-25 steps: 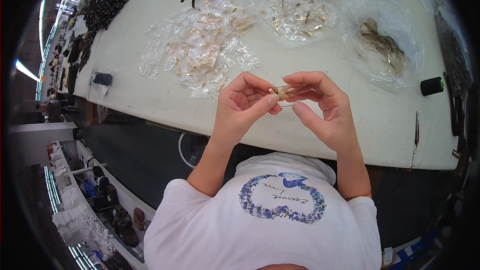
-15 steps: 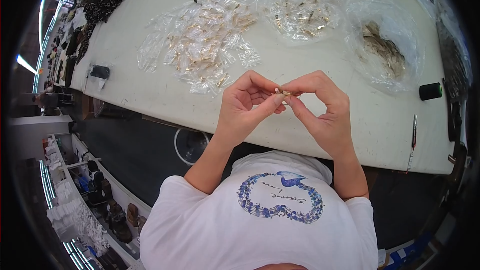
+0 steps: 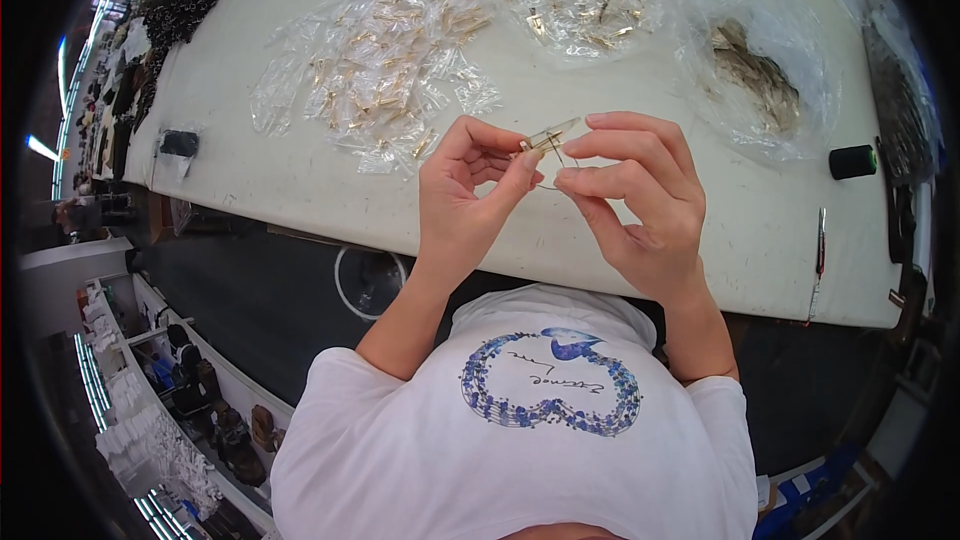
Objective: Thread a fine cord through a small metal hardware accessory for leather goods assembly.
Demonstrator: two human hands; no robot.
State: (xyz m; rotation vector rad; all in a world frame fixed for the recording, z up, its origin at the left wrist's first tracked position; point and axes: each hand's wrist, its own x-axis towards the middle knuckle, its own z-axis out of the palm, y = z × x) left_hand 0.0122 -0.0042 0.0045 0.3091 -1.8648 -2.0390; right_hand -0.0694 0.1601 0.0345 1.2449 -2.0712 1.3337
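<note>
Above the near part of the table, my left hand [image 3: 462, 180] pinches a small gold-coloured metal piece [image 3: 545, 138] between thumb and fingertips. A narrow, pointed, olive-tinted end [image 3: 568, 127] sticks out from it toward the right. Close by, my right hand [image 3: 645, 205] has its thumb and a finger brought together on a thin dark strand [image 3: 560, 157] that runs up to the gold piece. Its upper fingers are lifted and slightly spread. The exact kind of the gold piece is too small to make out. Beyond my hands lies a heap of small clear bags with gold-coloured pieces [image 3: 375, 80].
Farther right are a clear bag of gold pieces [image 3: 590, 15] and an open plastic bag of brownish strips [image 3: 760, 80]. A dark thread spool [image 3: 852, 162] and a slim tool [image 3: 820, 250] lie at the right. A small black packet [image 3: 180, 144] sits left; a clear bin [image 3: 370, 282] stands below.
My hands have drawn slightly apart, and the right fingers have opened out. The gold piece and the dark strand now show between them. The whole view has shifted a little.
</note>
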